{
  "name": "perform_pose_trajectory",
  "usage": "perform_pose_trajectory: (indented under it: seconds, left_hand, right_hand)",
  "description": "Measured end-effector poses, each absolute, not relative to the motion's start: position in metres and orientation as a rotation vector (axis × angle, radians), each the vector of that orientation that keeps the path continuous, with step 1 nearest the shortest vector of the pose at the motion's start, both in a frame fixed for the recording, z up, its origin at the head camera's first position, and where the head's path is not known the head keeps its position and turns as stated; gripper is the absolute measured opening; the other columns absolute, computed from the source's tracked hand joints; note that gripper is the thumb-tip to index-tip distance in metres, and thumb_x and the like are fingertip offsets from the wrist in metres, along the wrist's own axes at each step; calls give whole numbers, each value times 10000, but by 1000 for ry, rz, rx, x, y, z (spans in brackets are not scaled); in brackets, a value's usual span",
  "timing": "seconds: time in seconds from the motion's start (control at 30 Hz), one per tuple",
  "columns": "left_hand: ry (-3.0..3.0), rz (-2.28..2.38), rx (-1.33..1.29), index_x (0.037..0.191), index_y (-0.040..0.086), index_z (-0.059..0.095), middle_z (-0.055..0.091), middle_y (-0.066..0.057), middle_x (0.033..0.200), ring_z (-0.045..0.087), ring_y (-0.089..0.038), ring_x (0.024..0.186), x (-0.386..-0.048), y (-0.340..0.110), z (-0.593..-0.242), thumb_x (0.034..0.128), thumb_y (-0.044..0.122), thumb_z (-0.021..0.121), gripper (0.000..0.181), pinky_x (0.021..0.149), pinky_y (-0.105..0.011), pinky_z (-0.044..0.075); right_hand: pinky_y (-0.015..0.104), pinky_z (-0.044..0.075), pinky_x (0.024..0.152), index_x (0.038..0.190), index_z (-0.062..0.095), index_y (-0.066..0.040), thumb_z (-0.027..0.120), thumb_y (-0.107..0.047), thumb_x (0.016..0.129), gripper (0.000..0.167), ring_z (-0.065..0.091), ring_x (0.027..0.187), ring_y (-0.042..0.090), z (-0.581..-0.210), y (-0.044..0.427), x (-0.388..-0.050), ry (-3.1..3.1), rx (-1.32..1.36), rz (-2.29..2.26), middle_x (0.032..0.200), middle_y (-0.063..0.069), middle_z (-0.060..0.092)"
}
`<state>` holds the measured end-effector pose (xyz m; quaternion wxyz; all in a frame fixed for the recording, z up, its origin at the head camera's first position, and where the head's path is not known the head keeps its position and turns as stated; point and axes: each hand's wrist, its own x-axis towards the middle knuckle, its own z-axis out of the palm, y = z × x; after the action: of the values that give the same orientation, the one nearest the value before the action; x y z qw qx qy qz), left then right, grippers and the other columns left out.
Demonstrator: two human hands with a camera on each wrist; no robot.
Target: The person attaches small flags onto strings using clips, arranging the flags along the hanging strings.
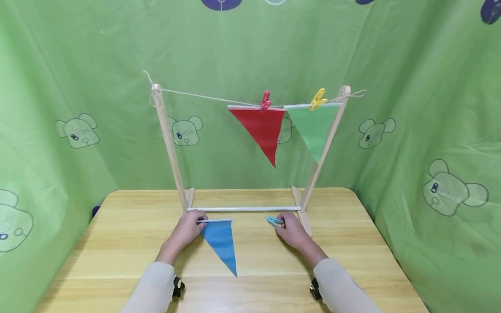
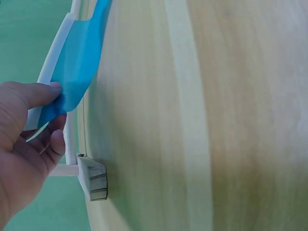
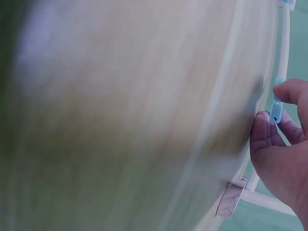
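A blue triangular pennant [image 1: 221,243] with a white top strip hangs from my left hand [image 1: 188,227], which pinches its upper left corner. In the left wrist view, the thumb presses the strip end of the pennant [image 2: 77,62] against the fingers. To the right, my right hand [image 1: 293,230] holds a light blue clothespin [image 1: 275,221] between thumb and fingers. The right wrist view also has this clothespin [image 3: 276,103] in the grip. On the string [image 1: 203,96] above hang a red pennant [image 1: 263,130] under a red clothespin [image 1: 265,102] and a green pennant [image 1: 315,128] under a yellow clothespin [image 1: 318,99].
Two wooden posts, one left [image 1: 169,139] and one right [image 1: 328,143], carry the string. A white bar [image 1: 244,209] joins them low down, behind both hands. The frame stands on a wooden table [image 1: 270,287], and a green curtain [image 1: 242,52] surrounds it.
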<state>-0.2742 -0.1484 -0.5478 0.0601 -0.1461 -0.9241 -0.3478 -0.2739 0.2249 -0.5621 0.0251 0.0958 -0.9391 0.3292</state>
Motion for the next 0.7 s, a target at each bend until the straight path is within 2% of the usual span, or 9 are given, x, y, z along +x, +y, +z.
perform_pose_trajectory:
  seconds: [0.3, 0.7]
  left_hand:
    - [-2696, -1194, -416, 855, 86, 760, 736, -21, 876, 664, -174, 861, -267, -148, -543, 848, -19, 798, 112, 821, -401, 584]
    - [-2615, -1469, -295, 899, 87, 772, 744, -27, 883, 603, -116, 799, -264, -148, -543, 871, 25, 798, 73, 711, -239, 519]
  right_hand:
    - [287, 522, 771, 1128, 659, 1, 743, -69, 891, 261, 567, 875, 172, -561, 224, -271, -2864, 260, 1077, 1006, 88, 595]
    - [232, 519, 737, 1208, 643, 12, 705, -81, 919, 309, 560, 882, 177, -544, 222, -267, -2859, 252, 1178, 1030, 96, 580]
